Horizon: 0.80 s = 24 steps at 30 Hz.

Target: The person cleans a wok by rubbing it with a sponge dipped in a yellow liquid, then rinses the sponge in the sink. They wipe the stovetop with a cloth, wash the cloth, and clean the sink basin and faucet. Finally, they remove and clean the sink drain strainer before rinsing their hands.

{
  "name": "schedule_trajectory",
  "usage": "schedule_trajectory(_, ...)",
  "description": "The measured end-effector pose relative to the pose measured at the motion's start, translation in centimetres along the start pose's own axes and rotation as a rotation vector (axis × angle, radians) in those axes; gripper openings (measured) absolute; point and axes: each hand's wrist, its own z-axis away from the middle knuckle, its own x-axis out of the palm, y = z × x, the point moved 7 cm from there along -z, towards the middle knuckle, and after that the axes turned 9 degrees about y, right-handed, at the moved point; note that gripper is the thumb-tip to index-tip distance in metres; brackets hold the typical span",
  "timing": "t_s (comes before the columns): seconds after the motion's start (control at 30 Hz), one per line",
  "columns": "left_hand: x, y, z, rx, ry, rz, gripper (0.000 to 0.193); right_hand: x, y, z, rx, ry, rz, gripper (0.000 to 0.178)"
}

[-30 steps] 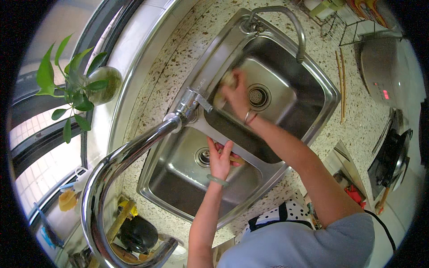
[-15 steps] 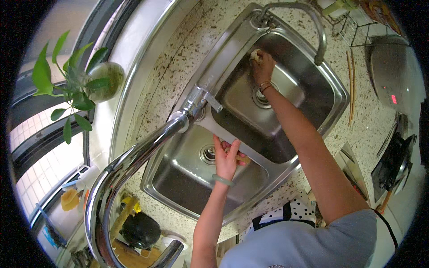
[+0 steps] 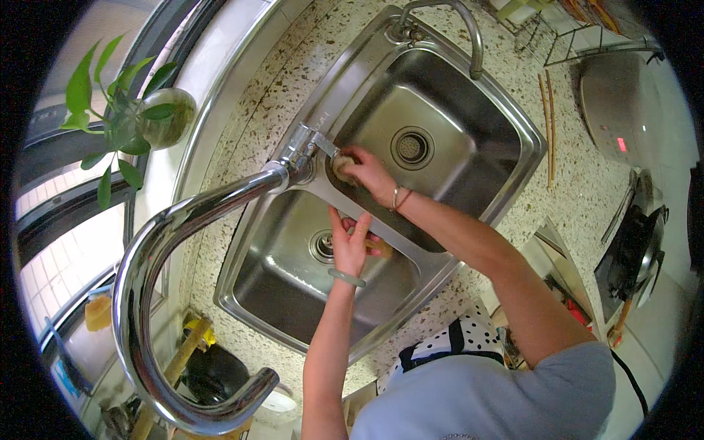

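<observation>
A two-basin steel sink lies in front of me. In the far basin (image 3: 381,114), my right hand (image 3: 372,182) is closed on a pale, roundish scrubbing pad (image 3: 341,169). It presses the pad to the wall near the divider (image 3: 370,220), beside the faucet base. My left hand (image 3: 350,248) is down in the near basin (image 3: 275,282), next to its drain. Its thumb and index finger stretch up to the divider, while the other fingers curl around a yellow-brown thing (image 3: 381,250) whose kind I cannot make out. The hand hides part of it.
The big chrome faucet (image 3: 150,242) arches over the counter at left. A thinner curved tap (image 3: 473,33) stands at the far corner. Chopsticks (image 3: 548,132) lie right of the sink, beside a grey appliance (image 3: 623,103). A potted plant (image 3: 167,121) sits by the window.
My right hand has brought the scrubbing pad from the far left wall toward me, to the divider side of the far basin. My left hand stays by the divider. The whole view has shifted slightly.
</observation>
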Motion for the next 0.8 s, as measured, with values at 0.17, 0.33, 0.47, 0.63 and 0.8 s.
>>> schedule_trajectory(0.17,-0.4,-0.3,0.0,-0.033,0.017,-0.007,0.083,-1.4,-5.0,6.5,-0.187,-0.546,0.424,0.023)
schedule_trajectory(0.33,-0.5,-0.5,0.1,-0.065,-0.006,0.037,0.087,-7.8,-2.6,3.7,-0.34,-0.476,1.09,0.019)
schedule_trajectory(0.47,-0.4,-0.3,0.4,-0.068,0.032,0.007,0.086,-6.9,-1.8,-3.0,-0.537,0.024,0.865,0.024)
schedule_trajectory(0.63,-0.3,-0.2,0.3,-0.028,0.023,0.034,0.086,-3.5,2.6,-2.6,-0.81,0.044,1.172,0.032)
schedule_trajectory(0.8,-1.4,-3.5,1.4,-0.051,0.064,0.087,0.07,-4.7,4.5,1.9,-0.155,-0.136,0.753,0.031)
